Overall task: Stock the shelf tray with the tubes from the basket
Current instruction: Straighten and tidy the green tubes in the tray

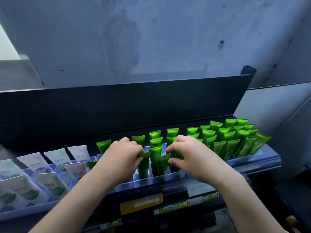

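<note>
A clear shelf tray (170, 178) with dividers holds several upright green tubes (225, 145), packed densely at its right end. My left hand (121, 157) pinches the top of a green tube (144, 167) standing in a front slot. My right hand (190, 153) has its fingers curled round the top of another green tube (176, 163), beside two tubes (159, 162) in the middle slot. The basket is out of view.
White and pale tubes (50, 167) fill the tray's left part. A dark back panel (127, 108) rises behind the shelf, a grey wall above it. Price labels (141, 203) run along the shelf's front edge. A lower shelf shows below.
</note>
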